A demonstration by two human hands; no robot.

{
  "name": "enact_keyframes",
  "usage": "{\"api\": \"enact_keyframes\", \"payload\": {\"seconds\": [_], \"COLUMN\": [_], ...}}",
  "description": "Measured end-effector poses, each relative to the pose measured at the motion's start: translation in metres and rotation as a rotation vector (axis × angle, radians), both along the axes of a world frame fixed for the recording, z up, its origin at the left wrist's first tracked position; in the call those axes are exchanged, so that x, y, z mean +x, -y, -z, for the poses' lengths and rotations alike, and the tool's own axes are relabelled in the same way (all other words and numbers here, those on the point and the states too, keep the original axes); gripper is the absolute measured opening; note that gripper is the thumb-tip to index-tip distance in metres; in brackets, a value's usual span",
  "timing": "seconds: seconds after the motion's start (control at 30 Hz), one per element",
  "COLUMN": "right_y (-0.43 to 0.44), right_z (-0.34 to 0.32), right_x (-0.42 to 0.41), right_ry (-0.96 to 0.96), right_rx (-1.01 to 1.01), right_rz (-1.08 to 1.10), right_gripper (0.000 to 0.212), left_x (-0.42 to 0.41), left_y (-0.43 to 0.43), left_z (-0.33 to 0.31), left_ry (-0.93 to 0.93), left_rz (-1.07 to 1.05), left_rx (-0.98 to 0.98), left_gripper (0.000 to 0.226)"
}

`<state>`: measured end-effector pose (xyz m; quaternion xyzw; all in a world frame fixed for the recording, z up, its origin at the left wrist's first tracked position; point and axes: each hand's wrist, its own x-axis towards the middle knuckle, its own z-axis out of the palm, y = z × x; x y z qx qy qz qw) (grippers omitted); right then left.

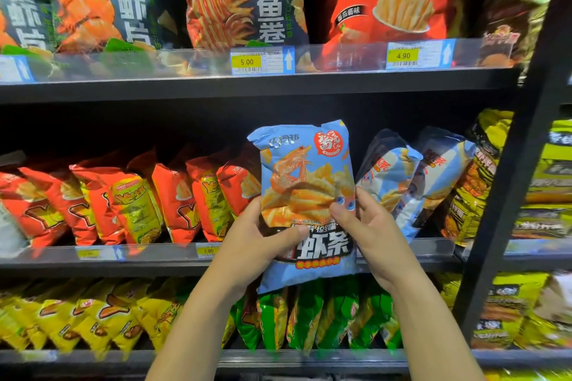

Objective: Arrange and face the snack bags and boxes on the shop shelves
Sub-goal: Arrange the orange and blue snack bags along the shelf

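REST | yellow price label (246, 61) reads 5.00 — blue arrow tag (288, 60) just right of it | second yellow price label (403, 55) reads 4.90, second arrow tag (446, 52) alongside | both sit on the clear plastic guard (201, 60) | lower rail: blurred yellow label (209, 251) and another blurred label (88, 254) — figures unreadable | dark upright post (507, 201) at right

glossy plastic blue bag (306, 182), matt dark metal shelf (247, 88), clear plastic rail (340, 56)
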<state>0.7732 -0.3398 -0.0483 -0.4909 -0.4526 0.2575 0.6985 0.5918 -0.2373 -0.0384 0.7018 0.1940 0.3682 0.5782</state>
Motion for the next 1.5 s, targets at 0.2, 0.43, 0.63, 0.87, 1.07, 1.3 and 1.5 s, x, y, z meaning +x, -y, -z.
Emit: {"api": "enact_keyframes", "payload": {"seconds": [0.2,0.43,0.63,0.87,1.07,1.3,1.5], "right_y": [0.005,0.002,-0.019,-0.034,-0.041,-0.045,-0.046], "right_z": [0.001,0.001,-0.004,-0.006,-0.004,-0.003,-0.003], "right_x": [0.027,0.056,0.072,0.077,0.079,0.079,0.079], "right_ry": [0.038,0.232,0.367,0.371,0.436,0.443,0.437], "right_rx": [-0.08,-0.123,-0.269,-0.338,-0.37,-0.347,-0.334], "right_rz": [0.407,0.827,0.921,0.945,1.003,1.001,0.984], "right_gripper": [0.068,0.091,0.111,0.116,0.109,0.102,0.101], "left_x": [0.021,0.061,0.092,0.118,0.124,0.132,0.135], "left_y": [-0.01,-0.013,-0.018,-0.041,-0.052,-0.056,-0.051], "left_z": [0.002,0.007,0.013,0.018,0.03,0.026,0.036], "left_ry": [-0.015,0.082,0.117,0.053,-0.076,-0.1,-0.286], "left_rz": [-0.273,-0.438,-0.528,-0.695,-0.817,-0.886,-0.868], "left_rx": [0.191,0.265,0.246,0.268,0.28,0.228,0.346], "left_gripper": [0.045,0.056,0.058,0.063,0.066,0.071,0.071]}}
